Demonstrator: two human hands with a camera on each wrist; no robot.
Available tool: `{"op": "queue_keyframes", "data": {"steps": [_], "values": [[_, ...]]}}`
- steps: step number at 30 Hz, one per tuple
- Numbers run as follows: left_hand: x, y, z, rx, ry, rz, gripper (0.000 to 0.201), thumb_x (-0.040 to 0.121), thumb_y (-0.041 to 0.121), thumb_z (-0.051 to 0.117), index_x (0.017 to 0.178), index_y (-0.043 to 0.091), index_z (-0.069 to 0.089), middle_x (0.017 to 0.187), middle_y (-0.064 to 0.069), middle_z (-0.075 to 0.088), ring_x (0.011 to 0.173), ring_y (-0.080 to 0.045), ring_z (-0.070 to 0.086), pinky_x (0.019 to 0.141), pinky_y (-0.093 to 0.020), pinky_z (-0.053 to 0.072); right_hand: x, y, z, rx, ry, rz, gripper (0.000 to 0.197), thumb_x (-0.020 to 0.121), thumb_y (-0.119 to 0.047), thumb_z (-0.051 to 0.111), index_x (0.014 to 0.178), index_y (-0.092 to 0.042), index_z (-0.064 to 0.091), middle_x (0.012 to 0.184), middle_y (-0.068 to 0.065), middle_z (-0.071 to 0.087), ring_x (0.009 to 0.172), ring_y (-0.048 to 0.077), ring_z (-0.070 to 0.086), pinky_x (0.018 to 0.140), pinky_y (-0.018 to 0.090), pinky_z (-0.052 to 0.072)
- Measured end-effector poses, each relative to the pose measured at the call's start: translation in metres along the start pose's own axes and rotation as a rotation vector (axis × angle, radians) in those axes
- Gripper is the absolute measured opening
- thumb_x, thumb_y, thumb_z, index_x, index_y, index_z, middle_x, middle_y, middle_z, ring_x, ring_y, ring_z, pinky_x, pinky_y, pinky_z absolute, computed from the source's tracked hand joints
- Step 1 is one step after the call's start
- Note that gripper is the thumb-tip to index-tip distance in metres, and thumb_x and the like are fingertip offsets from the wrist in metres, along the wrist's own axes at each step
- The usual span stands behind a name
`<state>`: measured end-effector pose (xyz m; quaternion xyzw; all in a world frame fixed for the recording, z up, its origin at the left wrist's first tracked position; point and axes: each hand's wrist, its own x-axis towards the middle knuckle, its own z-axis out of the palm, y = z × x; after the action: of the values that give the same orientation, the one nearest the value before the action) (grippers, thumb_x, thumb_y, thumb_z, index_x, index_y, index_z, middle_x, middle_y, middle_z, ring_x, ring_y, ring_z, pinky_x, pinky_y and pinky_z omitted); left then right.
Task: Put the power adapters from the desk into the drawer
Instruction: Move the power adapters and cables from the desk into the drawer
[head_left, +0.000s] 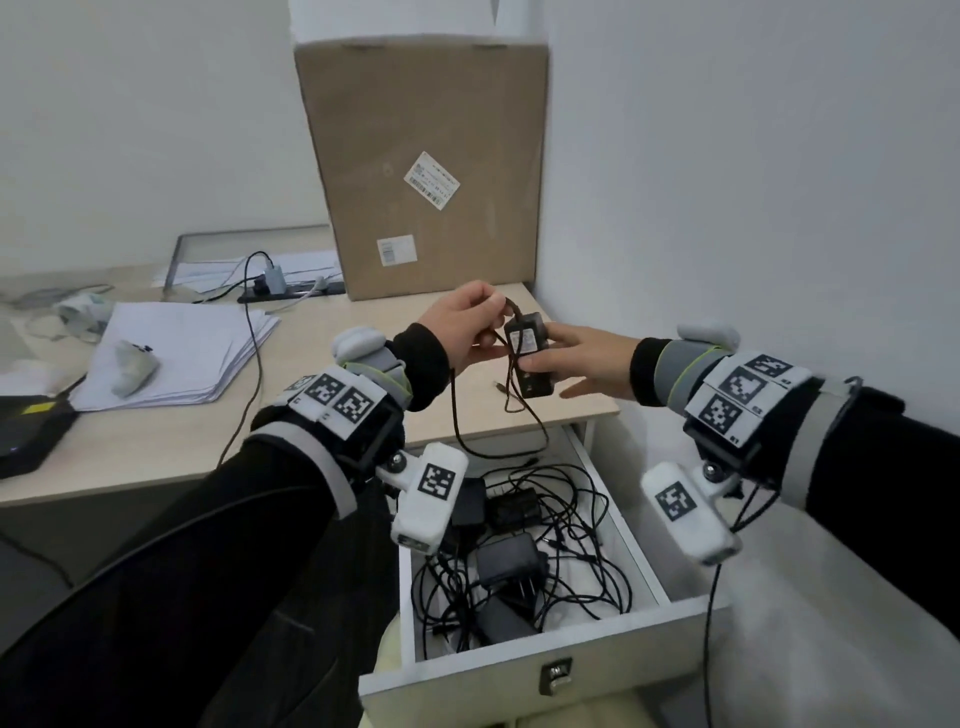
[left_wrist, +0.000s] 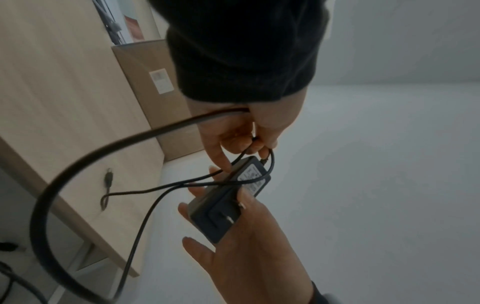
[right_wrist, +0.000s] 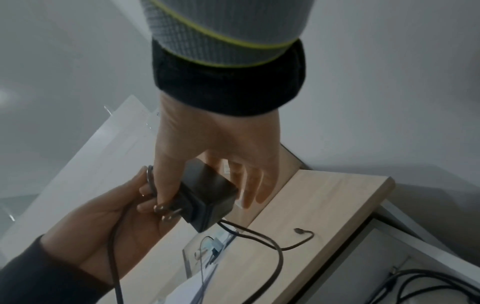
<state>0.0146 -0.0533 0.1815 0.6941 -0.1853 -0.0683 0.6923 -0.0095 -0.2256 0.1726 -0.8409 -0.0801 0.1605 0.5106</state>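
Observation:
A black power adapter (head_left: 529, 358) with a white label is held in the air above the desk's right front corner. My right hand (head_left: 574, 356) grips its body between thumb and fingers; in the right wrist view the thumb (right_wrist: 165, 185) lies beside the plug prongs. My left hand (head_left: 467, 325) pinches the adapter's thin black cable (head_left: 457, 415) where it leaves the top of the adapter (left_wrist: 228, 197). The cable hangs in a loop over the open drawer (head_left: 519, 670). Its small plug end (right_wrist: 298, 230) rests on the desk. Several black adapters (head_left: 506, 558) with tangled cords lie in the drawer.
A tall cardboard box (head_left: 421, 171) stands at the back of the desk (head_left: 311, 338), against the wall on the right. A stack of paper (head_left: 176, 353), a power strip (head_left: 291, 293) and a black device (head_left: 26, 431) lie to the left.

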Motion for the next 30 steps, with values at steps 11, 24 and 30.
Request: {"op": "queue_keyframes", "data": {"steps": [11,24,30], "values": [[-0.02,0.051,0.005,-0.139,0.111,0.088,0.029,0.1,0.016,0.039,0.073,0.013,0.049,0.058,0.001,0.04,0.039,-0.006,0.037,0.052,-0.024,0.044,-0.033,-0.047,0.007,0.144,0.0,-0.078,0.023,0.093,-0.043,0.05,0.106,-0.024,0.054,0.11,0.005,0.068,0.094,0.021,0.064,0.085,0.032,0.045],[-0.021,0.001,0.01,-0.031,0.208,-0.099,0.029,0.099,0.016,0.037,0.072,0.015,0.046,0.071,-0.002,0.042,0.061,-0.014,0.044,0.06,-0.027,0.047,-0.019,-0.007,0.026,0.079,0.058,-0.014,0.026,0.09,-0.033,0.061,0.109,-0.016,0.055,0.092,0.002,0.064,0.077,0.016,0.062,0.075,0.033,0.051],[-0.018,-0.044,0.009,0.108,0.208,-0.259,0.024,0.099,0.02,0.035,0.076,0.021,0.042,0.078,0.002,0.047,0.068,-0.01,0.048,0.062,-0.027,0.045,0.002,0.023,0.037,-0.101,0.117,0.122,0.047,0.085,-0.034,0.067,0.122,-0.011,0.05,0.101,0.005,0.063,0.082,0.016,0.061,0.068,0.03,0.053]]}}
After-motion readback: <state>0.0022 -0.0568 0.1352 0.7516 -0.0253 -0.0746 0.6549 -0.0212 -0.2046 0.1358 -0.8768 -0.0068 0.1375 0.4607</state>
